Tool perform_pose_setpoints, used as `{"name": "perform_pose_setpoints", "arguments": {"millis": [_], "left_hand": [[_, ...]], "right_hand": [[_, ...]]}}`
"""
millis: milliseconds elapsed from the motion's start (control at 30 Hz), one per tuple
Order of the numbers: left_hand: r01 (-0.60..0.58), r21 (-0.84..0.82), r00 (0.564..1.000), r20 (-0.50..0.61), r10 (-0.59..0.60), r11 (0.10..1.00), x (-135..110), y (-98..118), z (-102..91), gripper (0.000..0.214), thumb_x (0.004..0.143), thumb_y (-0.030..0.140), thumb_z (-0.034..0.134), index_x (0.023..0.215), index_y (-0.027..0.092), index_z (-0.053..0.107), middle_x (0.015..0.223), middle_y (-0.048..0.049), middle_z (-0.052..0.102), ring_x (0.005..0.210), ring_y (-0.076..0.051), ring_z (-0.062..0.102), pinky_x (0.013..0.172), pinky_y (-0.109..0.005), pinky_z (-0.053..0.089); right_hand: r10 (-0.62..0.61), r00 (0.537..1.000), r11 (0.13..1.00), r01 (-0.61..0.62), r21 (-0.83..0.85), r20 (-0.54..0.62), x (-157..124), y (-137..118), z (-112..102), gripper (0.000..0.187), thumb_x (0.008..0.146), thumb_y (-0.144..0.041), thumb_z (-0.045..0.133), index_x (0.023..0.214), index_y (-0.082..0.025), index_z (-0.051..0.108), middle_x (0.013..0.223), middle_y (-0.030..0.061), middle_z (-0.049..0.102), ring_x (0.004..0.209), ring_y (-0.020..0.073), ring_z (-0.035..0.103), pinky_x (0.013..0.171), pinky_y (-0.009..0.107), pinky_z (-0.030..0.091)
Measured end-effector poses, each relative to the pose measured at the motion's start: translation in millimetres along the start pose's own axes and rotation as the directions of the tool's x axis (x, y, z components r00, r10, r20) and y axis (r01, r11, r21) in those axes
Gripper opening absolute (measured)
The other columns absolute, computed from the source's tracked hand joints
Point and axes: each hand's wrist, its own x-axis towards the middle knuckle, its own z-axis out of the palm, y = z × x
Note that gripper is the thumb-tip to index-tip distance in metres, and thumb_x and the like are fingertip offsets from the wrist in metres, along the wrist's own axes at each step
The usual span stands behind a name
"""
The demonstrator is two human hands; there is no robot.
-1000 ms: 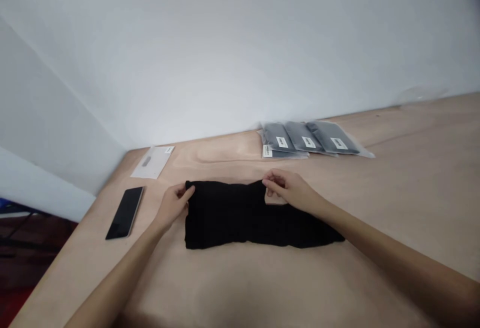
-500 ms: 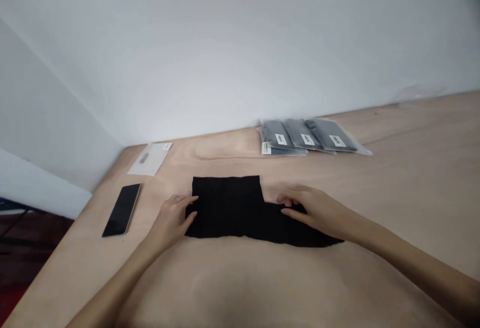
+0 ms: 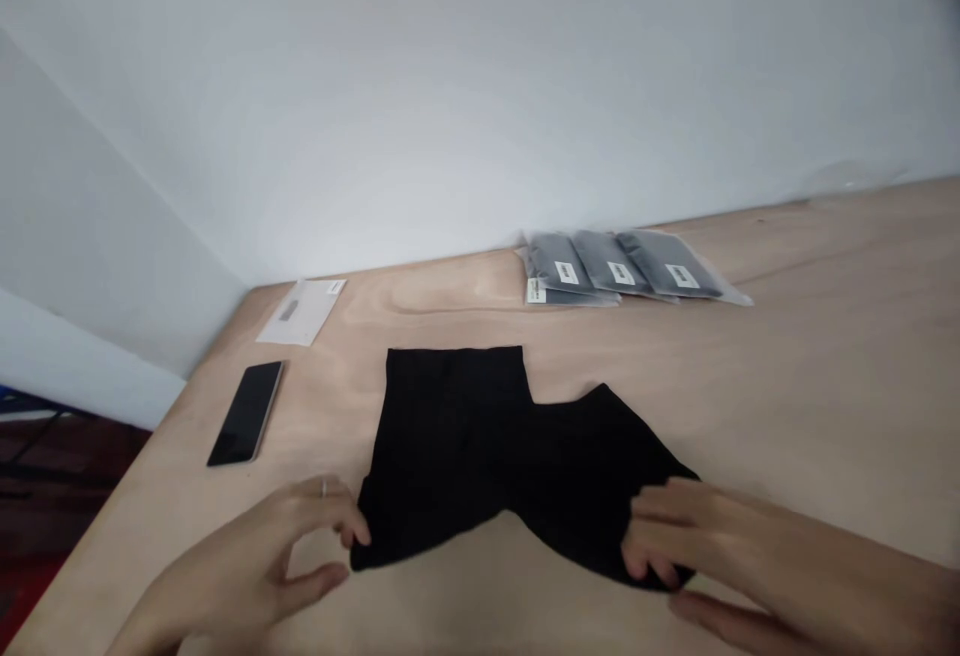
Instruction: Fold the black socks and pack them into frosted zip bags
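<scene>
A black stretchy-looking garment [image 3: 450, 436] lies spread on the wooden table, with a square top part and two flared lower parts; its exact kind is unclear. At its lower left corner is my left hand [image 3: 285, 546], a ring on one finger. Its fingertips touch the cloth edge and the thumb stands apart. My right hand [image 3: 712, 546] rests on the lower right part with fingers bent onto the cloth. Its thumb is apart from them, just off the hem.
Several clear bags [image 3: 619, 266] of dark folded cloth with white labels lie overlapping near the wall. A flat whitish packet [image 3: 302, 312] and a dark phone [image 3: 246, 414] are on the left. The table's left edge [image 3: 142, 466] drops off beyond the phone.
The garment's lower part has been drawn out toward me and spread wider, its lower edge now forming an arch. Both hands have moved nearer to me, the right one also outward.
</scene>
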Motion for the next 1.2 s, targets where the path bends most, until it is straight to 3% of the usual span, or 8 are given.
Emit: {"name": "perform_pose_setpoints", "arguments": {"millis": [100, 300, 400, 533, 833, 1067, 1133, 1200], "left_hand": [[0.032, 0.027, 0.999, -0.041, -0.031, 0.999, -1.5, 0.0, 1.6, 0.028, 0.091, 0.026, 0.065, 0.117, 0.034, 0.071, 0.101, -0.0004, 0.074, 0.089, -0.020, 0.071, 0.082, -0.031, 0.057], [-0.059, 0.160, 0.934, -0.340, 0.112, 0.985, 34.9, 14.1, 32.8, 0.037, 0.104, 0.032, 0.048, 0.140, 0.032, 0.058, 0.142, -0.0083, 0.061, 0.129, -0.027, 0.059, 0.106, -0.045, 0.052], [-0.094, 0.298, 0.937, -0.295, 0.185, 0.950, 53.2, 14.7, 59.7, 0.057, 0.105, 0.031, 0.047, 0.160, 0.033, 0.031, 0.166, -0.0087, 0.033, 0.152, -0.033, 0.033, 0.116, -0.055, 0.041], [-0.109, 0.431, 0.954, -0.207, 0.216, 0.896, 67.5, -0.5, 85.4, 0.082, 0.101, 0.039, 0.057, 0.165, 0.030, 0.007, 0.172, -0.0119, 0.011, 0.157, -0.040, 0.013, 0.119, -0.067, 0.028], [-0.080, 0.475, 0.955, -0.216, 0.204, 0.876, 59.9, -20.7, 86.3, 0.097, 0.094, 0.054, 0.062, 0.166, 0.027, 0.003, 0.172, -0.0132, 0.005, 0.156, -0.042, 0.014, 0.119, -0.066, 0.030], [-0.091, 0.493, 0.964, -0.175, 0.201, 0.865, 60.1, -17.6, 89.1, 0.091, 0.096, 0.052, 0.060, 0.166, 0.030, 0.007, 0.171, -0.0135, 0.011, 0.155, -0.044, 0.018, 0.115, -0.068, 0.034], [-0.088, 0.499, 0.966, -0.167, 0.196, 0.862, 60.1, -18.5, 89.3, 0.091, 0.096, 0.053, 0.060, 0.166, 0.029, 0.006, 0.171, -0.0144, 0.011, 0.154, -0.044, 0.019, 0.115, -0.069, 0.033], [-0.093, 0.506, 0.965, -0.165, 0.202, 0.858, 60.0, -19.0, 89.1, 0.090, 0.097, 0.055, 0.058, 0.166, 0.029, 0.006, 0.171, -0.0149, 0.012, 0.154, -0.044, 0.019, 0.115, -0.069, 0.033]], "right_hand": [[0.060, 0.986, 0.998, -0.060, -0.004, 0.155, -3.1, 5.6, 2.6, 0.018, 0.090, -0.037, 0.064, 0.104, -0.037, 0.075, 0.103, 0.0026, 0.074, 0.087, 0.0252, 0.071, 0.075, 0.039, 0.058], [0.075, 0.948, 0.976, -0.134, -0.173, -0.310, 17.3, 28.5, 31.9, 0.052, 0.099, -0.055, 0.046, 0.140, -0.028, 0.063, 0.145, 0.0118, 0.061, 0.132, 0.0378, 0.058, 0.106, 0.059, 0.051], [-0.027, 0.938, 0.933, -0.100, -0.346, -0.345, 21.5, 44.8, 62.0, 0.071, 0.097, -0.059, 0.050, 0.157, -0.022, 0.044, 0.160, 0.0131, 0.043, 0.148, 0.0429, 0.035, 0.112, 0.067, 0.041], [-0.090, 0.942, 0.890, -0.070, -0.451, -0.324, 16.8, 67.7, 80.2, 0.092, 0.092, -0.062, 0.057, 0.165, -0.026, 0.014, 0.166, 0.0112, 0.027, 0.152, 0.0436, 0.019, 0.116, 0.072, 0.029], [0.014, 0.976, 0.927, -0.095, -0.364, -0.218, 7.6, 72.0, 49.1, 0.102, 0.089, -0.064, 0.062, 0.164, -0.034, 0.000, 0.170, 0.0085, 0.014, 0.153, 0.0438, 0.011, 0.117, 0.073, 0.023], [0.086, 0.988, 0.950, -0.120, -0.288, -0.127, 19.3, 65.4, 26.0, 0.083, 0.094, -0.064, 0.055, 0.163, -0.039, 0.018, 0.170, 0.0040, 0.016, 0.154, 0.0407, 0.012, 0.120, 0.070, 0.019], [0.124, 0.970, 0.960, -0.171, -0.224, -0.208, 26.4, 72.4, 6.2, 0.075, 0.096, -0.063, 0.052, 0.162, -0.037, 0.028, 0.168, 0.0047, 0.029, 0.153, 0.0390, 0.025, 0.121, 0.065, 0.026], [0.209, 0.895, 0.940, -0.295, -0.173, -0.394, 36.7, 88.1, -21.7, 0.065, 0.098, -0.061, 0.048, 0.155, -0.031, 0.045, 0.159, 0.0080, 0.046, 0.145, 0.0369, 0.043, 0.117, 0.055, 0.037]]}}
